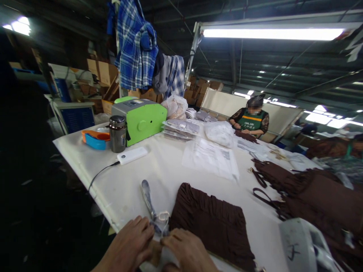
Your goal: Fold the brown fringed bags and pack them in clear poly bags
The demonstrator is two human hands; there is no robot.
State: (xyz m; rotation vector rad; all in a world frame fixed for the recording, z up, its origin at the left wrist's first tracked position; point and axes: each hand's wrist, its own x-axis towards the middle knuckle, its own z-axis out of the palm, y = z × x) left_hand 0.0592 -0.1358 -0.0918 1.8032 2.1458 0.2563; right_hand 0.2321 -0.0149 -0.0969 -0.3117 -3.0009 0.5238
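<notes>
My left hand (129, 243) and my right hand (188, 249) are side by side at the bottom of the view, fingers bent. Between them shows a small brown piece (155, 253), blurred, and which hand grips it is hard to make out. Just beyond my fingertips lies a metal tool (148, 198) with a white string loop (163, 216) at its lower end. A dark brown gathered fabric pouch (211, 226) lies flat on the white table (127, 192), right beside my right hand.
A green machine (146, 121), a dark flask (117, 134), a white power bank (132, 155) and plastic bags (211, 158) stand or lie farther back. Brown bags (320, 192) and a grey device (300, 245) are at right. Across the table sits a person (251, 121).
</notes>
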